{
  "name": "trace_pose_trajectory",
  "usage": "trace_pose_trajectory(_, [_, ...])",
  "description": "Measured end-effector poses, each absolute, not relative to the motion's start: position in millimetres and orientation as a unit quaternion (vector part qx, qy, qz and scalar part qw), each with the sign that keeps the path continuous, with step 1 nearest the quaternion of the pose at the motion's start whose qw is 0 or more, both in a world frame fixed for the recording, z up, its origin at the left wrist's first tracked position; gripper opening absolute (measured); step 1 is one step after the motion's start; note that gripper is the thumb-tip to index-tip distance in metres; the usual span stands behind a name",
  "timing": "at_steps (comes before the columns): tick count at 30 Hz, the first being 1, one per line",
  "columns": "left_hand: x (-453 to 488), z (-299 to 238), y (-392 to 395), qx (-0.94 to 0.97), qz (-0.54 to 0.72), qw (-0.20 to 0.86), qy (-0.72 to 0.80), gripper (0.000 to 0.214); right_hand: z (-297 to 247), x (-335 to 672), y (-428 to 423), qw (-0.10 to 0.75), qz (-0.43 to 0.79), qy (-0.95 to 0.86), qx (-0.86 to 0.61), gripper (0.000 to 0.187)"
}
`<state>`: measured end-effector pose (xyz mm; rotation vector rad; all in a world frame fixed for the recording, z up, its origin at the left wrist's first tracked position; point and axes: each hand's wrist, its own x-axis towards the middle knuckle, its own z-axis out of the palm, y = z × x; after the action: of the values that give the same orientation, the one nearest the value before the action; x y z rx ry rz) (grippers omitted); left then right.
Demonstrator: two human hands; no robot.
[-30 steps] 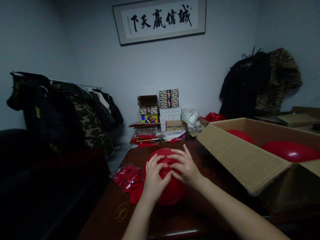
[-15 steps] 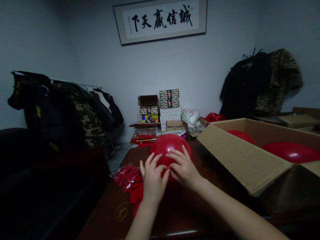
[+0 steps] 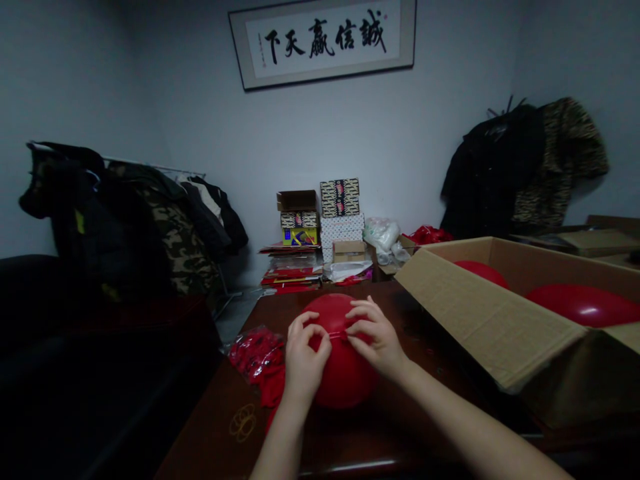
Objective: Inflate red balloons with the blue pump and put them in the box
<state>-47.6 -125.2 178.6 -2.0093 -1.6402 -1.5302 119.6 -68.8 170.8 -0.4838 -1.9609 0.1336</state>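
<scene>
A red inflated balloon [image 3: 346, 383] rests on or just above the dark table, between my hands. My left hand [image 3: 306, 363] pinches thumb and forefinger at one end of a thin red stretched strand, which looks like the balloon's neck. On the other side, my right hand [image 3: 377, 343] pinches the strand's opposite end, its other fingers curled by the balloon. Left of my left hand lies a clear plastic bag [image 3: 255, 353] with red pieces in it, and red material [image 3: 273, 390] spills beside it.
An open cardboard box [image 3: 490, 320] stands on the right, holding red balloons [image 3: 585, 303]. Thin yellowish rings [image 3: 243, 423] lie near the table's left edge. Stacked boxes [image 3: 341, 233] stand by the back wall. Coats hang on both sides.
The balloon has shifted down and toward me, showing its knot side upward. My hands have parted slightly, with the thin red strand now stretched between the pinches.
</scene>
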Motion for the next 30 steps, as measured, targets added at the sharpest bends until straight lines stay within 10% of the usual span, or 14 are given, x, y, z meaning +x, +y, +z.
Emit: trace_pose_trajectory(30, [-31.4, 199.6, -141.9, -0.754, -0.401, 0.122, -0.506, 0.012, 179.7, 136.2, -72.0, 0.481, -0.136, -0.853, -0.147, 0.014])
